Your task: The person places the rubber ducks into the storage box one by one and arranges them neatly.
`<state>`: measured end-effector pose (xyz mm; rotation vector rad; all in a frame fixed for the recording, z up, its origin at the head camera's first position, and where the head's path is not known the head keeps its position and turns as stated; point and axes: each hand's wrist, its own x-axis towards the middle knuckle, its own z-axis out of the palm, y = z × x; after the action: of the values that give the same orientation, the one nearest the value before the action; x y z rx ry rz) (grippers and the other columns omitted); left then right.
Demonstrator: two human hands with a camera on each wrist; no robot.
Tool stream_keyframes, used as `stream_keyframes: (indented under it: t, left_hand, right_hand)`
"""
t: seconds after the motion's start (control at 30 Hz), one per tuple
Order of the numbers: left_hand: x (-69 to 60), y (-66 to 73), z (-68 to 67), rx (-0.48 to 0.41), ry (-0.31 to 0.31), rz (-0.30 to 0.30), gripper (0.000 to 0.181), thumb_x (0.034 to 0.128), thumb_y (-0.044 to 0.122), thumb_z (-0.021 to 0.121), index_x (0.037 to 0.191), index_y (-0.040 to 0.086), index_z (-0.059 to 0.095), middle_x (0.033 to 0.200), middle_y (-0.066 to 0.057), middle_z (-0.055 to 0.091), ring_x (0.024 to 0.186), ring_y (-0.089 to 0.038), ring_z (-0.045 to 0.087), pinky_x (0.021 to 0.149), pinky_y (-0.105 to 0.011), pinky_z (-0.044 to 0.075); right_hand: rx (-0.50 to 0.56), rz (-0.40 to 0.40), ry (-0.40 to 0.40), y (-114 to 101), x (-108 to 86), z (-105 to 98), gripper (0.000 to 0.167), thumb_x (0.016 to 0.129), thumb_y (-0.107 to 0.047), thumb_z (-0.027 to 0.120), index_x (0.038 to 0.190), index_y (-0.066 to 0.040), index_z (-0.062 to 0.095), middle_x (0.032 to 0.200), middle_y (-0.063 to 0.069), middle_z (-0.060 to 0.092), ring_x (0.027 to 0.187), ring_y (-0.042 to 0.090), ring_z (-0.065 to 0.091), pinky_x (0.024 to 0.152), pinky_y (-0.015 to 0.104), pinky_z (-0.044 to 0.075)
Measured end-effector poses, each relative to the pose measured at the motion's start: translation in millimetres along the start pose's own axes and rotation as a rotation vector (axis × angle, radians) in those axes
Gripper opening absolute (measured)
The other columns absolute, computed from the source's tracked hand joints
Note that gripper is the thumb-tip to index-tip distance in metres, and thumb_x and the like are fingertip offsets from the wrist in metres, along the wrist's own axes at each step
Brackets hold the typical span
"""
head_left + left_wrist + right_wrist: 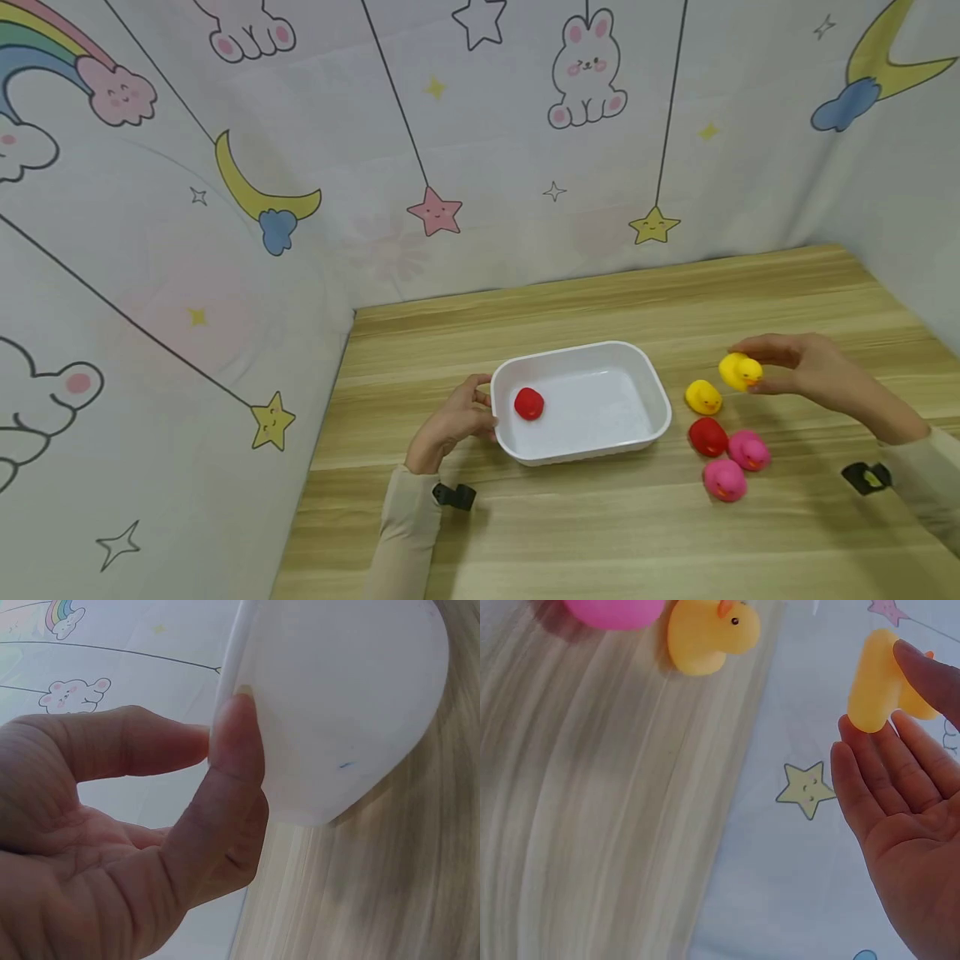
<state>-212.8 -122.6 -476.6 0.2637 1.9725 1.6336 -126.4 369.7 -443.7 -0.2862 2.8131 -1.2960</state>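
One thumb and the fingers of the left hand [453,421] are clamped on the left rim of a white tray [592,400], an oblong with rounded corners and a glossy floor. Inside it, toward the left end, sits a rounded red toy [529,404]. To the right of the tray, on the wood-grain table [600,542], a cluster runs from a yellow duck [702,397] at the back to a second red toy [708,437], with a front pink duck [725,481] and a rear pink duck [749,451] close by. Just behind and right of them is the held duck [738,372], smooth, plump and bright yellow with an orange beak, clamped between the thumb and fingers of the right hand [813,375].

The left wrist view alone reveals a small blue mark on the tray; the right wrist view alone clearly shows the tabled yellow duck's black eye. Counted: one tray, two yellow ducks, two pink, two red toys.
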Motion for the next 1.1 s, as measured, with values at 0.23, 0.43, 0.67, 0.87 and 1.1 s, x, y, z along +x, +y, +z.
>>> stream_keyframes:
  t: [0.23,0.43,0.67,0.87,1.1]
  left_hand:
    - [-1.2,0.0,0.7,-0.003,-0.008,0.006,0.076,0.0801,-0.019,0.058,0.149,-0.008,0.029,0.108,-0.025,0.045,0.068,-0.023,0.06,0.062,-0.035,0.064]
    - [-1.5,-1.3,-1.0,-0.004,-0.004,-0.006,0.081,0.0805,-0.02,0.058,0.153,-0.006,0.023,0.112,-0.026,0.045,0.066,-0.022,0.06,0.063,-0.036,0.065]
    - [-1.6,-2.6,-0.8,0.001,-0.008,0.0,0.082,0.0803,-0.021,0.059,0.153,-0.004,0.025,0.112,-0.028,0.045,0.066,-0.024,0.061,0.062,-0.035,0.065]
    - [-2.0,-1.9,-1.2,0.023,-0.012,0.004,0.081,0.0807,-0.02,0.059,0.153,-0.004,0.026,0.113,-0.029,0.046,0.065,-0.022,0.062,0.062,-0.036,0.065]
    - [-3.9,-2.1,-2.6,0.003,-0.018,0.013,0.08,0.0797,-0.02,0.058,0.152,-0.007,0.026,0.107,-0.024,0.046,0.066,-0.021,0.06,0.061,-0.035,0.064]
  right_hand:
    - [-0.018,-0.016,-0.02,-14.4,4.8,4.0,0.047,0.087,-0.017,0.081,0.13,-0.004,0.066,0.121,0.01,0.069,0.101,-0.007,0.06,0.076,0.021,0.059]
    - [-0.042,-0.066,-0.009,-25.9,13.3,6.0,0.047,0.084,-0.013,0.083,0.127,-0.003,0.068,0.118,0.011,0.071,0.101,-0.006,0.061,0.081,0.015,0.055]
    - [-0.061,-0.038,-0.047,-42.0,21.7,9.5,0.049,0.085,-0.02,0.083,0.13,-0.007,0.067,0.123,0.013,0.069,0.104,-0.006,0.059,0.086,0.016,0.053]
    - [-0.035,-0.069,-0.066,-54.3,32.2,17.4,0.049,0.086,-0.02,0.083,0.13,-0.006,0.068,0.124,0.012,0.069,0.107,-0.004,0.06,0.089,0.016,0.053]
    - [-0.015,-0.117,-0.066,-65.8,45.6,26.6,0.048,0.084,-0.017,0.083,0.128,-0.006,0.069,0.123,0.009,0.07,0.108,-0.001,0.061,0.089,0.01,0.049]
